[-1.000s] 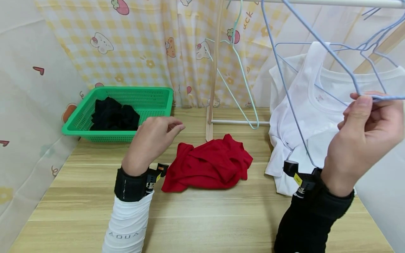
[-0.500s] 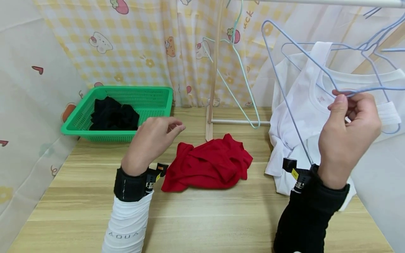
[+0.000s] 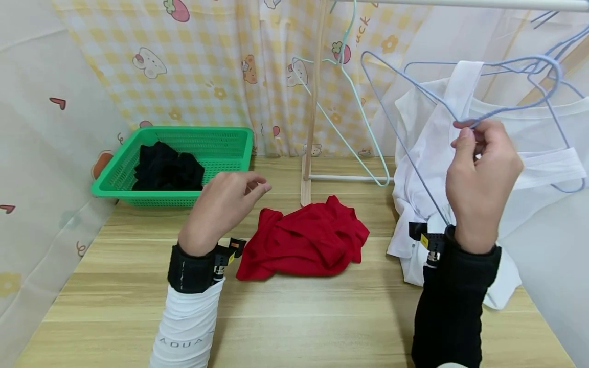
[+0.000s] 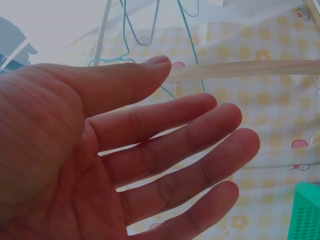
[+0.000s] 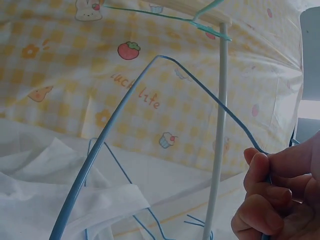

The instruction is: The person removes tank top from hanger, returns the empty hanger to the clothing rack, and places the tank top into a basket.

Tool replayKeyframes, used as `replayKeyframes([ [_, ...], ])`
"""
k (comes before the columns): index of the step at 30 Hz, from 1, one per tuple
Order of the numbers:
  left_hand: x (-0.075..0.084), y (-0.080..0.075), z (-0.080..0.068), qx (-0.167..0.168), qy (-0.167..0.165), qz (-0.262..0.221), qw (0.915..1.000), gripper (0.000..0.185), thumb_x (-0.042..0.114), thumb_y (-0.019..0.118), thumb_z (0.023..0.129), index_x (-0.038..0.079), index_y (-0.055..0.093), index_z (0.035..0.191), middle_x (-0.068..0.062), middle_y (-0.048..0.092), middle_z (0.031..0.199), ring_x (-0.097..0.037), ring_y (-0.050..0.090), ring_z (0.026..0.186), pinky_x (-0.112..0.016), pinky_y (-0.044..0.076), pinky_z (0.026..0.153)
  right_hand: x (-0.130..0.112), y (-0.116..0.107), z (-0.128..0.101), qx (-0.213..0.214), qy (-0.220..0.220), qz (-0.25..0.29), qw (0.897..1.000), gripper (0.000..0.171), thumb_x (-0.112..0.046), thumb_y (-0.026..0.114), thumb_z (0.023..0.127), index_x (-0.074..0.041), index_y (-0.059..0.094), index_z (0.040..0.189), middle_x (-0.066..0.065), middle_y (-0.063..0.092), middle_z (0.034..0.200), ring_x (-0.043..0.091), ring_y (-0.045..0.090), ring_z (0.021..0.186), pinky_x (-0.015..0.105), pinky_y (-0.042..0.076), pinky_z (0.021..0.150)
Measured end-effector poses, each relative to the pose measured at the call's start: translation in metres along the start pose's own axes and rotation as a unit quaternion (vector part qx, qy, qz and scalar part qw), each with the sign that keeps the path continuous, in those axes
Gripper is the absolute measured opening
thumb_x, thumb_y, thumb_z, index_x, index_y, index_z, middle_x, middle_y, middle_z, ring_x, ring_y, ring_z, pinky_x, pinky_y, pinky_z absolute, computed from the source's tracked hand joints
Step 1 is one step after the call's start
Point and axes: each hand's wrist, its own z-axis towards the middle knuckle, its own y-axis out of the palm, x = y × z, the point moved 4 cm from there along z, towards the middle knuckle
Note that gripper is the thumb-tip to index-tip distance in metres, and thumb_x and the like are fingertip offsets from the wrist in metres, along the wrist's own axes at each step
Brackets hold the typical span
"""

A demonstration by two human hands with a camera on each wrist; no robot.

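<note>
My right hand [image 3: 483, 179] pinches a blue wire hanger [image 3: 391, 115] near the base of its hook, holding it up below the rack's rail. In the right wrist view the thumb and fingers grip the hanger [image 5: 100, 137] at its neck. My left hand [image 3: 225, 207] hovers over the table between the green basket and a crumpled red garment [image 3: 303, 240], holding nothing. The left wrist view shows that hand [image 4: 125, 150] with its fingers extended and spread a little. White tops [image 3: 423, 163] hang at the right on other blue hangers, close behind my right hand.
A green basket [image 3: 106, 186] with black cloth [image 3: 165, 166] inside stands at the back left. A mint hanger [image 3: 356, 102] hangs from the white rail [image 3: 460, 4] beside the wooden rack post [image 3: 314, 102]. A yellow checked curtain [image 3: 193, 76] covers the back.
My right hand has moved left with the blue hanger, bringing its hook into view. The white tops have shifted slightly. My left hand and the red garment stay put.
</note>
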Motion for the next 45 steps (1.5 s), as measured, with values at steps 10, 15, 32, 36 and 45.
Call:
replayKeyframes([
  [10,0.0,0.0,0.001,-0.011,-0.005,0.001,0.9999,0.029,0.029,0.066,0.11,0.009,0.08,0.125,-0.007,0.078,0.093,-0.022,0.07,0.083,-0.036,0.054,0.068,-0.028,0.033,0.035,-0.069,-0.082,-0.038,0.993,0.032,-0.012,0.049,0.112,0.001,0.076,0.122,-0.013,0.057,0.092,-0.019,0.044,0.076,0.014,0.039,0.081],
  [15,-0.001,0.001,0.002,-0.02,-0.009,0.0,0.9998,0.029,0.029,0.066,0.11,0.008,0.079,0.125,-0.006,0.076,0.087,-0.022,0.069,0.081,-0.036,0.053,0.068,-0.045,0.053,0.058,-0.106,-0.121,-0.049,0.986,0.032,-0.01,0.047,0.112,0.004,0.074,0.122,0.014,0.072,0.105,0.008,0.064,0.096,0.032,0.044,0.102],
  [32,-0.001,0.005,0.003,-0.028,-0.003,0.003,0.9996,0.029,0.03,0.066,0.11,0.008,0.079,0.124,0.001,0.069,0.068,-0.02,0.067,0.075,-0.034,0.051,0.065,-0.068,0.112,0.107,-0.235,-0.152,-0.106,0.954,0.042,-0.013,0.036,0.116,0.011,0.06,0.14,0.028,0.065,0.141,0.041,0.061,0.133,0.048,0.05,0.105],
  [36,-0.001,0.005,0.003,-0.029,-0.002,0.002,0.9996,0.029,0.03,0.066,0.11,0.008,0.079,0.124,0.001,0.068,0.067,-0.02,0.068,0.075,-0.033,0.051,0.065,-0.072,0.121,0.107,-0.257,-0.151,-0.107,0.948,0.042,-0.013,0.035,0.116,0.012,0.059,0.14,0.029,0.064,0.142,0.041,0.062,0.134,0.049,0.052,0.105],
  [45,-0.001,0.004,0.003,-0.032,-0.002,-0.001,0.9995,0.03,0.03,0.065,0.11,0.008,0.079,0.124,0.001,0.071,0.07,-0.02,0.068,0.077,-0.034,0.052,0.065,-0.076,0.136,0.1,-0.308,-0.15,-0.111,0.933,0.043,-0.011,0.035,0.115,0.014,0.059,0.14,0.032,0.063,0.141,0.045,0.06,0.13,0.052,0.049,0.108],
])
